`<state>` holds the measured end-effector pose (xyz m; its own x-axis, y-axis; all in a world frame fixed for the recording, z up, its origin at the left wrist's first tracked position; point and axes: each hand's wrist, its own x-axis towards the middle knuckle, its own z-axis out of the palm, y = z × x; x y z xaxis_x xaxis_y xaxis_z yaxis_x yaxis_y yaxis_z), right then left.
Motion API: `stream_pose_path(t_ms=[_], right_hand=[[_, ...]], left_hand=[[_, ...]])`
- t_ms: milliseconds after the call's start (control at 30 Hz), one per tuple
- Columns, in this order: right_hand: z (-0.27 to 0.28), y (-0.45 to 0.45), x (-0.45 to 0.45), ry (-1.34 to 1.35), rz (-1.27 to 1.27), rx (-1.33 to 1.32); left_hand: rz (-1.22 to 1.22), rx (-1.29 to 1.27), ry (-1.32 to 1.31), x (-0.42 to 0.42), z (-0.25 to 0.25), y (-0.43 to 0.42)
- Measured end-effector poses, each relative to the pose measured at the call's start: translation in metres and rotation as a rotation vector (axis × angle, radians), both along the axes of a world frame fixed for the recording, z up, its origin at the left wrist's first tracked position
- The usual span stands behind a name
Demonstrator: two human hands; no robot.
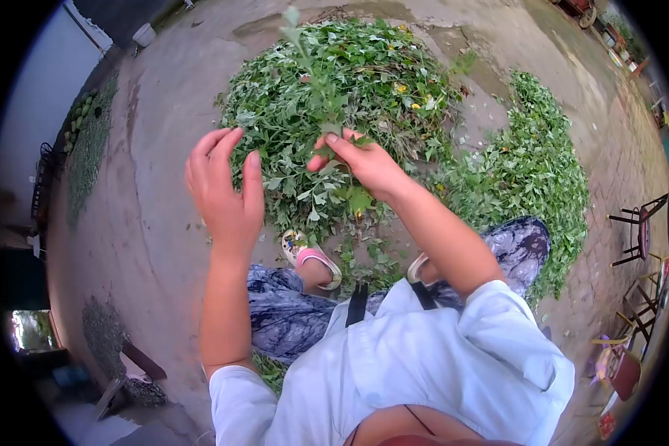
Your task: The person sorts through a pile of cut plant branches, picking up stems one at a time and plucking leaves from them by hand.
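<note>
My right hand [355, 157] pinches the lower end of a leafy green stem [321, 85], which stands up from the fingers and leans slightly left. To its left, my left hand [227, 186] is raised with fingers curved and thumb apart, holding nothing. Both hands are above the near side of a large heap of cut leafy stems [349, 67] dotted with a few yellow flowers. Just below my right hand a broad pale-green leaf [359, 199] shows. The stem's bottom end is hidden by my fingers.
A second pile of greens [528, 178] curves along my right side. My shoe [301, 249] is close to the heap. Chairs [639, 227] stand at the far right. Small dark-green plant bits [93, 156] are spread at the left, and a white bucket [144, 34] stands at the back left.
</note>
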<state>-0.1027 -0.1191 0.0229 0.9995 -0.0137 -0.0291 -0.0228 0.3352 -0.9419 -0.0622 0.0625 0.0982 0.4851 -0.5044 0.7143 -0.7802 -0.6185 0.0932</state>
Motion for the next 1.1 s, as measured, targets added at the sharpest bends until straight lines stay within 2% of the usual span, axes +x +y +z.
stream_pose_path(t_ms=[33, 100, 167, 233, 367, 433, 467, 500, 567, 633, 700, 767, 900, 1033, 1100], right_hand=[[-0.002, -0.006, 0.0, 0.149, -0.085, 0.093], [-0.008, -0.012, -0.004, 0.107, -0.108, 0.231], [-0.013, -0.013, -0.006, 0.104, -0.127, 0.291], [-0.017, -0.015, -0.007, 0.103, -0.145, 0.351], [-0.016, -0.013, -0.009, 0.117, -0.269, 0.403], [-0.022, -0.017, -0.009, 0.055, -0.225, 0.558], [-0.024, -0.02, -0.009, 0.143, -0.337, 0.539], [-0.032, -0.028, -0.008, 0.144, -0.34, 0.539], [-0.059, -0.055, -0.006, 0.12, -0.351, 0.711], [-0.066, -0.07, -0.004, 0.229, -0.545, 0.74], [-0.073, -0.079, -0.001, 0.316, -0.71, 0.646], [-0.085, -0.079, -0.001, 0.324, -0.625, 0.683], [-0.102, -0.073, 0.019, 0.338, -0.652, 0.625], [-0.104, -0.094, 0.04, 0.293, -0.984, 0.558], [-0.099, -0.105, 0.054, 0.302, -1.127, 0.522]], left_hand=[[-0.058, -0.302, 0.238, 0.002, -0.025, 0.002], [-0.2, -0.527, 1.132, -0.011, -0.068, -0.006], [-0.34, -0.628, 1.772, -0.03, -0.09, -0.02], [-0.533, -0.74, 2.03, -0.044, -0.105, -0.037], [-0.649, -0.777, 2.055, -0.062, -0.118, -0.058], [-0.681, -0.808, 2.138, -0.068, -0.117, -0.058], [-0.606, -0.795, 2.159, -0.076, -0.114, -0.058], [-0.607, -0.793, 2.161, -0.077, -0.11, -0.054], [-0.54, -0.69, 2.291, -0.074, -0.107, -0.039], [-0.582, -0.652, 2.314, -0.073, -0.117, -0.021], [-0.497, -0.529, 2.402, -0.078, -0.116, -0.004], [-0.523, -0.561, 2.379, -0.082, -0.127, 0.007], [-0.443, -0.615, 2.424, -0.083, -0.13, 0.031], [-0.348, -0.626, 2.47, -0.083, -0.129, 0.084], [-0.309, -0.793, 2.389, -0.091, -0.121, 0.128]])
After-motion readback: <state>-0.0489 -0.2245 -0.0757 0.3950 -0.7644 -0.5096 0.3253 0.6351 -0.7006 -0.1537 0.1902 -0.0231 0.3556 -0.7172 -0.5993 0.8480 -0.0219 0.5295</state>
